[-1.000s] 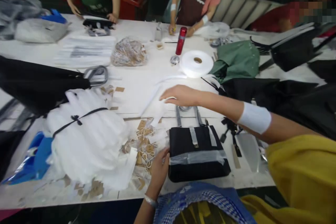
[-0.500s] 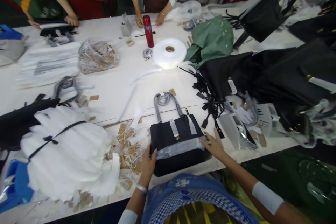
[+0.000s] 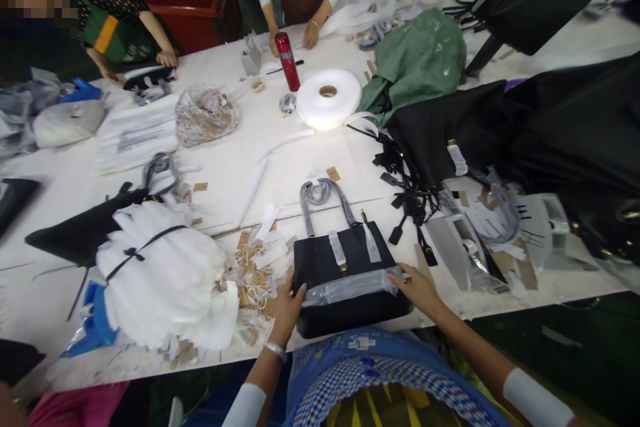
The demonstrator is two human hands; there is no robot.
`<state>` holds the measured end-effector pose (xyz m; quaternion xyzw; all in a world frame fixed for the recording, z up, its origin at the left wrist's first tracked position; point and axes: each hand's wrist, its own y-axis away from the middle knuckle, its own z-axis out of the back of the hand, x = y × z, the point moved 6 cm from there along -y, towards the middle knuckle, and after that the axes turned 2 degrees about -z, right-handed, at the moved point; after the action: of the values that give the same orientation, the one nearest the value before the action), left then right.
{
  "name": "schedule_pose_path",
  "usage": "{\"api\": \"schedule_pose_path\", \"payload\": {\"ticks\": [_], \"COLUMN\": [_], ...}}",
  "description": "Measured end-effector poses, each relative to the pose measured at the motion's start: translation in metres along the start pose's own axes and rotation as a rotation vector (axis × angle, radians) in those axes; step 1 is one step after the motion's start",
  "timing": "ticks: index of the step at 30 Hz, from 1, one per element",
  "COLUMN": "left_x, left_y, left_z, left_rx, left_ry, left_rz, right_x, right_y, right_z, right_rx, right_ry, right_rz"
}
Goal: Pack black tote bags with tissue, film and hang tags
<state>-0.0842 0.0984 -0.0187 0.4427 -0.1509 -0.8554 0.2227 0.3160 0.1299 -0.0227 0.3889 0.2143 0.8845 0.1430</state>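
White worktable, cluttered. Black bag at its near edge, between left hand and right hand; both hold its sides, thumbs in front. Step: apparently steadying it; shifting it calls for even grip.

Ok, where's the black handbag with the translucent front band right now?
In the head view, the black handbag lies on the table, lower centre, between the left hand and right hand, with brown tags at its left.

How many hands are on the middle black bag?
2: the left hand on the black bag's left edge, the right hand on its right edge. No other hand shows there.
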Motion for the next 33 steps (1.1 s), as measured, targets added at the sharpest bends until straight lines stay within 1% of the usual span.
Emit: {"api": "schedule_pose_path", "payload": {"ticks": [1, 3, 6, 8, 11, 13, 16, 19, 22, 24, 25, 27, 28, 30, 32, 33], "left_x": [-0.003, -0.015, -0.042, -0.061, -0.078, -0.082, -0.085, -0.090, -0.098, -0.103, -0.105, -0.106, -0.105, -0.098, -0.089, -0.083], "left_y": [-0.003, -0.008, -0.019, -0.028, -0.049, -0.064, -0.086, -0.101, -0.106, -0.100, -0.093, -0.071, -0.057, -0.028, -0.002, 0.007], "left_z": [0.004, 0.015, 0.028, 0.029, 0.022, 0.016, 0.010, 0.004, 0.002, 0.007, 0.010, 0.013, 0.012, 0.002, -0.013, -0.020], "left_rx": [-0.005, -0.040, -0.120, -0.136, -0.129, -0.119, -0.090, 0.007, 0.098, 0.089, 0.071, 0.052, 0.064, 0.134, 0.218, 0.241], "left_ry": [-0.019, -0.044, -0.125, -0.190, -0.245, -0.266, -0.291, -0.308, -0.317, -0.322, -0.327, -0.340, -0.347, -0.360, -0.370, -0.377], "left_rz": [-0.007, -0.054, -0.206, -0.301, -0.355, -0.357, -0.362, -0.406, -0.447, -0.457, -0.460, -0.467, -0.475, -0.505, -0.549, -0.569], "right_x": [0.003, 0.017, 0.050, 0.070, 0.091, 0.094, 0.085, 0.070, 0.065, 0.067, 0.069, 0.071, 0.071, 0.068, 0.062, 0.059], "right_y": [0.000, 0.000, 0.006, 0.006, -0.002, -0.010, -0.021, -0.027, -0.025, -0.018, -0.013, 0.000, 0.007, 0.018, 0.025, 0.027], "right_z": [0.002, 0.009, 0.018, 0.017, 0.008, 0.000, -0.012, -0.019, -0.016, -0.005, 0.003, 0.016, 0.020, 0.019, 0.012, 0.007], "right_rx": [-0.008, -0.074, -0.203, -0.228, -0.203, -0.179, -0.144, -0.093, -0.057, -0.086, -0.116, -0.167, -0.174, -0.146, -0.094, -0.075], "right_ry": [0.021, 0.079, 0.164, 0.188, 0.196, 0.199, 0.204, 0.205, 0.193, 0.173, 0.164, 0.158, 0.163, 0.185, 0.208, 0.215], "right_rz": [0.022, 0.128, 0.343, 0.430, 0.492, 0.498, 0.456, 0.379, 0.337, 0.347, 0.361, 0.407, 0.435, 0.489, 0.522, 0.531]}}
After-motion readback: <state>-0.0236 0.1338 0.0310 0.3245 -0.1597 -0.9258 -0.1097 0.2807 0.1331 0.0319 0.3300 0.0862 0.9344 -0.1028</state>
